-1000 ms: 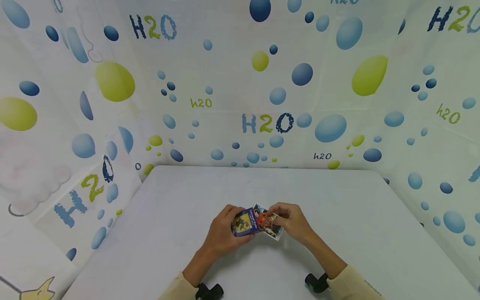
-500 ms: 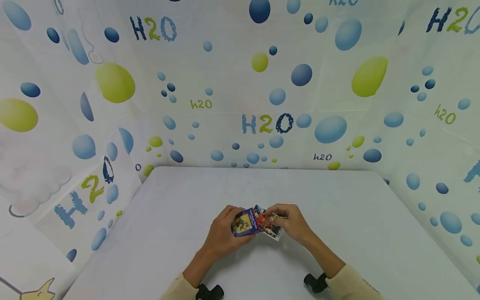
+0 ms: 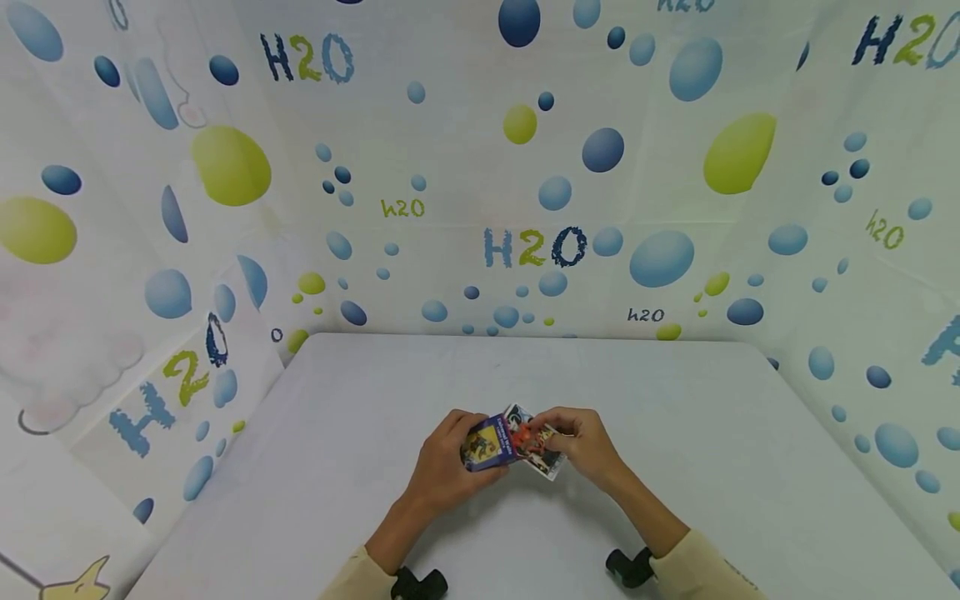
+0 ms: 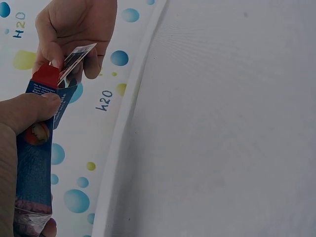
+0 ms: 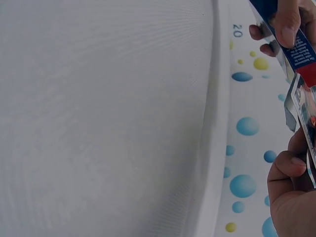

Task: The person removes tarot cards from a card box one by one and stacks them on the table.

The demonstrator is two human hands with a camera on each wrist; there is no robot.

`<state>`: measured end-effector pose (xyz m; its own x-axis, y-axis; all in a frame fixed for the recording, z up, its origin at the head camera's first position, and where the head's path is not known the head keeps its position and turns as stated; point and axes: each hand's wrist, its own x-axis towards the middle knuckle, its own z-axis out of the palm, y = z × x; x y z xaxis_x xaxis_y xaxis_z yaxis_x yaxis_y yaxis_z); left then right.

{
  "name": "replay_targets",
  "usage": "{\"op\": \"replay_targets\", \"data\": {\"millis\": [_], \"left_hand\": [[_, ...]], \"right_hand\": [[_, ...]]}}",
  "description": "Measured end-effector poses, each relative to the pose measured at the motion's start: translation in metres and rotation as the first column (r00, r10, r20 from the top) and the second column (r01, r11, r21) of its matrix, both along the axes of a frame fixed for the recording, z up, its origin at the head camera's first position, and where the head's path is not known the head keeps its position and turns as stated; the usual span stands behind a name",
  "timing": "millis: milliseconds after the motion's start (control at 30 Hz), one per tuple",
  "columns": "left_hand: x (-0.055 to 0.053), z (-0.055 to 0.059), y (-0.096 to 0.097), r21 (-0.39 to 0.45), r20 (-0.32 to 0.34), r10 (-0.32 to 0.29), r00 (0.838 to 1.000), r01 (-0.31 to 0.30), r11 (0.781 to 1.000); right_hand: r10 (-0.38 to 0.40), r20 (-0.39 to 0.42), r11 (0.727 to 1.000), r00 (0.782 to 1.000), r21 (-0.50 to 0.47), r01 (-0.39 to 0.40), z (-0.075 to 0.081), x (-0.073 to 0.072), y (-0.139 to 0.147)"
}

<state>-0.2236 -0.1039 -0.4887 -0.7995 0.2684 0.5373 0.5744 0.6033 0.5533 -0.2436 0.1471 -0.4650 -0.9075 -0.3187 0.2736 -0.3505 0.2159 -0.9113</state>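
Observation:
My left hand (image 3: 438, 471) grips a small dark blue card box (image 3: 483, 446) with a yellow picture on its front, held tilted over the table. In the left wrist view its thumb lies along the narrow side of the box, and a red flap (image 4: 46, 75) stands up at the opened end. Picture cards (image 3: 542, 460) stick out of that end toward the right. My right hand (image 3: 588, 443) pinches them between thumb and fingers. The right wrist view shows the cards (image 5: 306, 111) edge-on beside the box mouth; how many there are is hidden.
The white table (image 3: 360, 392) spreads beneath both hands. Behind it and at the sides hangs a white cloth (image 3: 450, 150) printed with blue and green drops and H2O lettering. Black wrist devices (image 3: 420, 583) sit by both sleeves.
Both hands stay nearly where they were. The box and the protruding cards have shifted very slightly to the left and changed their tilt a little.

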Motion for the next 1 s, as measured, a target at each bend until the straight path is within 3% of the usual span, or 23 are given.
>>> {"op": "replay_targets", "data": {"millis": [600, 1000], "left_hand": [[-0.008, 0.000, 0.001, 0.022, -0.052, 0.010, 0.999, -0.009, 1.000], [-0.013, -0.001, 0.002, 0.031, -0.031, 0.026, 0.999, -0.025, 0.999]], "right_hand": [[-0.111, 0.043, 0.992, 0.993, -0.060, 0.113, 0.000, -0.001, 0.000], [-0.204, 0.083, 0.974, 0.975, -0.083, 0.211, -0.006, -0.005, 0.004]]}}
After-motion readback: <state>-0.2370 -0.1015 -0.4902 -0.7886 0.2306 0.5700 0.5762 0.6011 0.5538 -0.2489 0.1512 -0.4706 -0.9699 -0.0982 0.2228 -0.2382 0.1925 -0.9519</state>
